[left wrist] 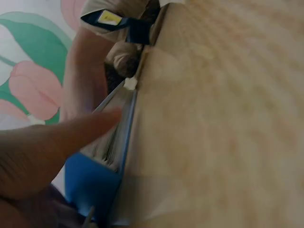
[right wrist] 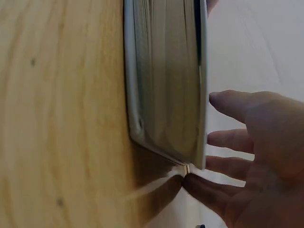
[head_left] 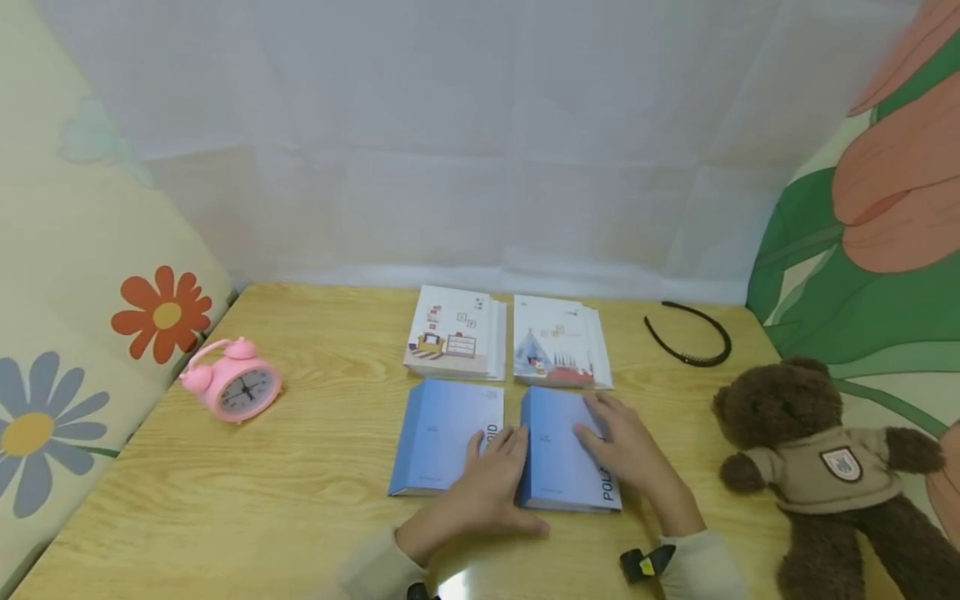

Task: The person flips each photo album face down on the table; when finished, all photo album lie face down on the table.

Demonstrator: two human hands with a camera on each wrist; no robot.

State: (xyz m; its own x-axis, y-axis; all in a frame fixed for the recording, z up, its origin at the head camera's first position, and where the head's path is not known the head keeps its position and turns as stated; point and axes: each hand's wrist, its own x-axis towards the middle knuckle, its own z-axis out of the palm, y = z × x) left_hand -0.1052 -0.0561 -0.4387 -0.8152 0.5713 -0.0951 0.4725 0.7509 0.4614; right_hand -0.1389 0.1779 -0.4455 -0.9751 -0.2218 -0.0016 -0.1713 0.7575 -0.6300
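Note:
Two blue photo albums lie side by side in the head view: the left album (head_left: 450,433) and the right album (head_left: 558,454), with dark lettering along their right edges. My left hand (head_left: 487,487) lies between them, fingers extended, fingertips at the gap and thumb near the right album's front edge. My right hand (head_left: 630,446) rests on the right album's far right part, thumb and fingertips on the cover. In the right wrist view, its fairly straight fingers (right wrist: 230,140) meet the cover, and one reaches the corner. The album's page block (right wrist: 166,80) faces that camera.
Behind the blue albums lie two white illustrated albums (head_left: 450,333) (head_left: 551,342). A pink alarm clock (head_left: 240,383) stands at the left. To the right are a black headband (head_left: 705,360) and a brown teddy bear (head_left: 840,467). A white cloth (head_left: 480,167) hangs behind the wooden table (head_left: 315,483).

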